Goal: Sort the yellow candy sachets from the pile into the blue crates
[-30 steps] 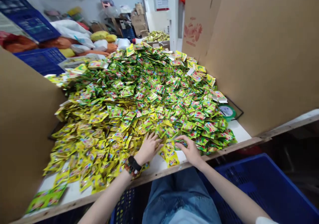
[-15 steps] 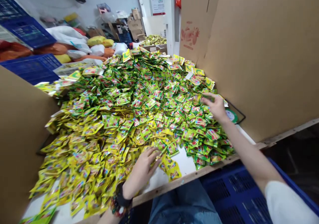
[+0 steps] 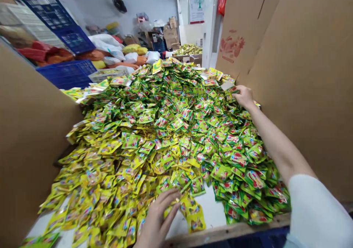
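Observation:
A big heap of small snack packets fills the tabletop, green packets (image 3: 179, 104) at the back and right, yellow packets (image 3: 104, 181) at the front left. My right hand (image 3: 245, 97) reaches to the heap's far right edge beside the cardboard wall, its fingers pinched on a small green packet (image 3: 235, 90). A pale grey-white card (image 3: 227, 85) lies right by those fingertips. Near the front edge, my left hand (image 3: 161, 213) hovers low with fingers curved and thumb apart, holding nothing that I can see. Just right of it lies a yellow packet (image 3: 195, 216) on the white tabletop (image 3: 213, 207).
Tall cardboard walls stand at the right (image 3: 309, 75) and the left (image 3: 30, 141). A wooden strip (image 3: 215, 235) edges the table in front. Behind the heap are blue crates (image 3: 67, 73), stacked sacks (image 3: 107, 45) and a pile of yellow packets (image 3: 189, 49).
My right hand has moved farther back along the right edge of the heap. My left hand stays near the front beside the yellow packet. The camera view has swung left and up.

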`<state>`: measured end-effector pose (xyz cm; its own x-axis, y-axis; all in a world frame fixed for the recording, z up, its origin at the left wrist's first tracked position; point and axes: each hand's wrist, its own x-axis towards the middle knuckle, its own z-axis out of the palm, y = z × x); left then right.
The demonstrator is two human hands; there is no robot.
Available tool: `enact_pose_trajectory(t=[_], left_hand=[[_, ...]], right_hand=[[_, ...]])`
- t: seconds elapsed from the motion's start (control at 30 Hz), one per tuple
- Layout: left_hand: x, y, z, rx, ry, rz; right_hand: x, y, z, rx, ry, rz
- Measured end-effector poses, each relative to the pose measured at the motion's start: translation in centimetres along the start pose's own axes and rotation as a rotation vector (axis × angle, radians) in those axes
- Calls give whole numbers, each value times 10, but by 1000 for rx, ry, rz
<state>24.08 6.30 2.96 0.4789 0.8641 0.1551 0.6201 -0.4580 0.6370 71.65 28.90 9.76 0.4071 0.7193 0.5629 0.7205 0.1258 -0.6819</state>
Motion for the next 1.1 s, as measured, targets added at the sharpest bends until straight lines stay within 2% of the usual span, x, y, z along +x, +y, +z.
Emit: enact_pose_trajectory(t=[0.03, 0.1, 0.2, 0.27, 0.3, 0.37, 0.47, 0.57, 0.63, 0.7, 0.83, 0.9, 0.97, 1.1], left_hand=[[4, 11, 3, -68, 46, -38], [13, 36, 16, -242, 152, -92], [26, 73, 45, -476, 290, -64], [29, 86, 61, -565, 400, -48], [28, 88, 66, -595, 445, -60], [21, 80, 71, -613, 523, -124], [0, 53, 69, -425, 538, -268], [-25, 34, 71, -154, 378, -277], [-39, 34, 77, -64, 305, -238], [-50, 39, 84, -30, 305, -246], [-60, 44, 94, 17, 353, -265], [-60, 43, 98, 57, 347, -233], [-59, 41, 101, 72, 316, -204], [-57, 36, 103, 7, 312, -187]], right_hand=[[-22, -16, -6, -10, 11, -98], [-85, -57, -14, 10, -80, -376], [-204, -123, -21, 91, -281, -618], [-278, -155, -24, 186, -377, -695], [-307, -166, -27, 226, -421, -684], [-346, -178, -35, 296, -527, -597], [-365, -181, -50, 447, -630, -306], [-362, -184, -58, 644, -505, 62], [-359, -187, -54, 698, -457, 151], [-358, -186, -46, 655, -524, 123], [-356, -180, -38, 412, -813, 5], [-355, -182, -37, 260, -905, -91], [-358, -190, -34, 79, -899, -193], [-370, -209, -22, -281, -783, -329]])
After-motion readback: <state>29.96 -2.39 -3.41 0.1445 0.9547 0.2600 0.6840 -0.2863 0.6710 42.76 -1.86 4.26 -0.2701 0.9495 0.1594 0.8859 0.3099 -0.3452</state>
